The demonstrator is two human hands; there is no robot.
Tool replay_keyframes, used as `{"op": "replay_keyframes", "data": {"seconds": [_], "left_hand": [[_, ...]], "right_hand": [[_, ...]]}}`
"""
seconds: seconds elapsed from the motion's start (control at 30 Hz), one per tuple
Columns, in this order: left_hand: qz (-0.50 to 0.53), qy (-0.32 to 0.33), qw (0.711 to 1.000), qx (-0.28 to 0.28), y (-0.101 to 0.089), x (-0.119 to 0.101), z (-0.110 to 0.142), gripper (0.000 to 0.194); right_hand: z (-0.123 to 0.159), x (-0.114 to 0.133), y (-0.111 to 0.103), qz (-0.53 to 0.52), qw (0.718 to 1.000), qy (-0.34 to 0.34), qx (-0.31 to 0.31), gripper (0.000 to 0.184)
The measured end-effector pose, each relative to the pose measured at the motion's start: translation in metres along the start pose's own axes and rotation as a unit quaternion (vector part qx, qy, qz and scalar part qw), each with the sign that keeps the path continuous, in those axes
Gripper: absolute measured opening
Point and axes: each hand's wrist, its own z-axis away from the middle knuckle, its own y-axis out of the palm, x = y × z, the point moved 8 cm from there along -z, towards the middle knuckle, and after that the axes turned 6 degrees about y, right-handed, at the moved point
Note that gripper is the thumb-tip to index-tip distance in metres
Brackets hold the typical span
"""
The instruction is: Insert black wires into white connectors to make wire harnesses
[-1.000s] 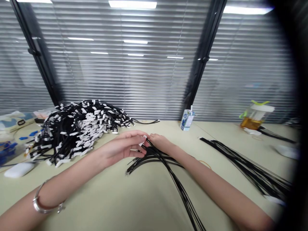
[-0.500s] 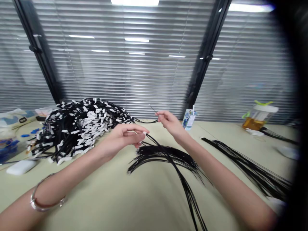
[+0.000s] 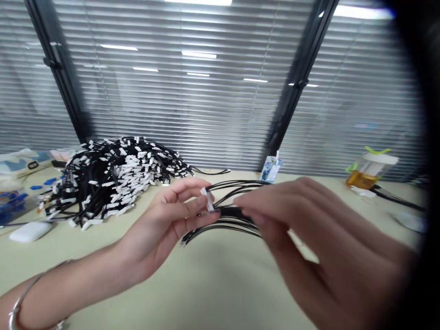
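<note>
Blinds [image 3: 178, 101] back the pale tabletop [image 3: 206, 284], left hand [image 3: 156, 231] pinching a white connector [image 3: 208, 200], grip of right hand [image 3: 330, 236] unclear.

Office-type wkspc w/ blinds [image 3: 206, 117], desk [image 3: 192, 288], cable pile [image 3: 117, 178].

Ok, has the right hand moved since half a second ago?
Yes: the right hand has come closer, lower and rightward in view against the drink carton.

No readable txt/nos., print on blue-&-wht carton [image 3: 271, 170] too sm. & blurry
</note>
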Motion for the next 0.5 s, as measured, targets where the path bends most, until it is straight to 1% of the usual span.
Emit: {"op": "replay_keyframes", "data": {"seconds": [0.07,0.13,0.23,0.3,0.4,0.5], "left_hand": [[0.015,-0.005,1.0,0.006,0.006,0.001,0.008,0.017],[0.019,-0.007,1.0,0.016,0.009,0.002,0.013,0.021],[0.015,-0.006,0.999,0.031,0.01,0.003,0.016,0.025],[-0.003,-0.002,0.999,0.034,0.008,0.003,0.016,0.022],[-0.037,0.012,0.998,0.04,0.007,0.002,0.015,0.018],[-0.058,0.021,0.997,0.042,0.007,0.0,0.015,0.017]], "right_hand": [[-0.001,0.005,0.002,-0.015,1.0,0.008,0.006,0.007],[-0.001,0.005,0.0,-0.015,1.0,0.022,-0.009,0.003],[-0.001,0.001,-0.003,-0.008,0.999,0.032,-0.024,0.009],[-0.002,-0.002,-0.003,-0.007,0.999,0.031,-0.02,0.011],[-0.004,-0.005,-0.001,0.002,0.999,0.035,-0.009,0.01],[-0.005,-0.003,-0.002,0.009,1.0,0.02,-0.01,0.014]]}}
